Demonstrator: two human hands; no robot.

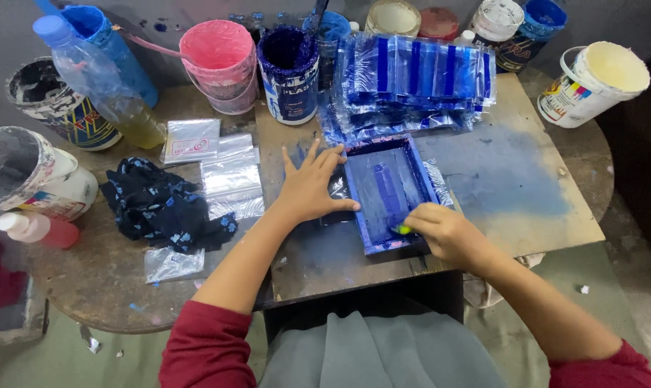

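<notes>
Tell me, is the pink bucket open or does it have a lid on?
Open. The pink bucket stands upright with no lid, and you can see straight down into its pink-coated inside.

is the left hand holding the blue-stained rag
No, the left hand lies flat with fingers spread beside the blue frame, while the rag sits apart on the table.

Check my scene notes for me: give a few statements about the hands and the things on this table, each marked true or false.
1. The left hand lies flat beside the blue frame. True.
2. The right hand grips a red bottle. False: it pinches a small yellow-green piece at the frame.
3. The pink bucket lies tipped over. False: it stands upright.
4. A dark stained rag lies left of the left hand. True.
</notes>
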